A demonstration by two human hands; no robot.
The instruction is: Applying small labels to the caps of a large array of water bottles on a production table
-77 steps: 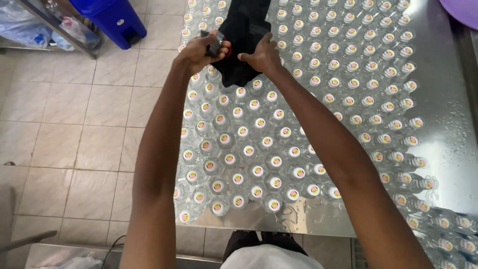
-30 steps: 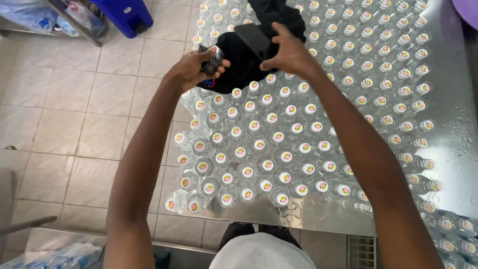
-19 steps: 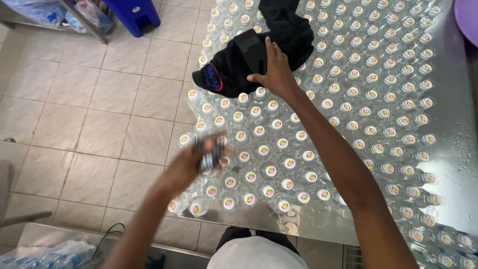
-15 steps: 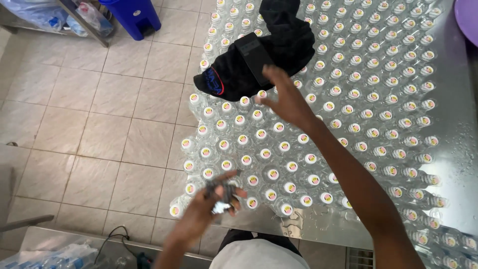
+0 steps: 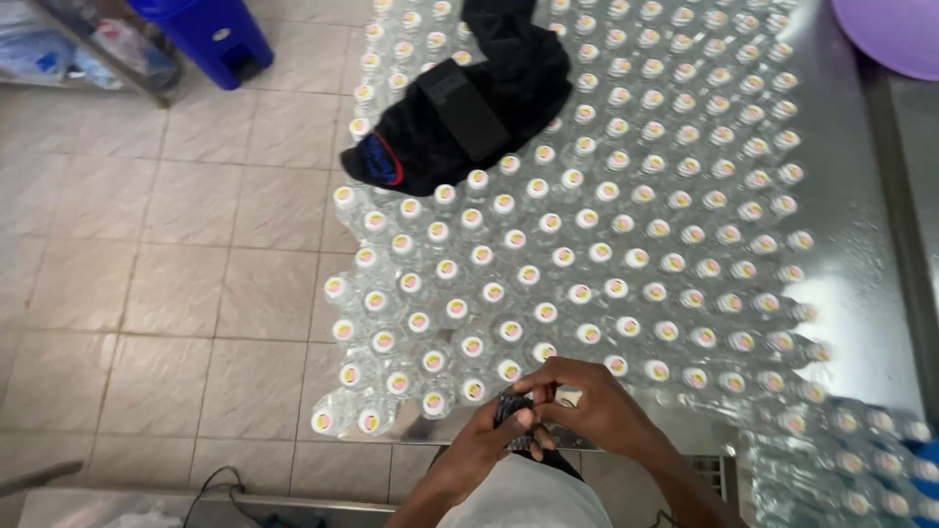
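Both the left hand [image 5: 489,442] and right hand [image 5: 587,401] grip a small dark bundle [image 5: 514,409] beside capped bottles [image 5: 548,254] under black cloth [image 5: 460,108].

Black cloth [image 5: 460,108]; blue bin [image 5: 210,34]

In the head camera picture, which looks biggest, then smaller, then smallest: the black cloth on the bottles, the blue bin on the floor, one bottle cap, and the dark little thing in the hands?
1. Black cloth
2. Blue bin, partly cut off by the edge, so unsure
3. Dark little thing, mostly hidden by the left hand and right hand
4. Bottle cap, looks close to it
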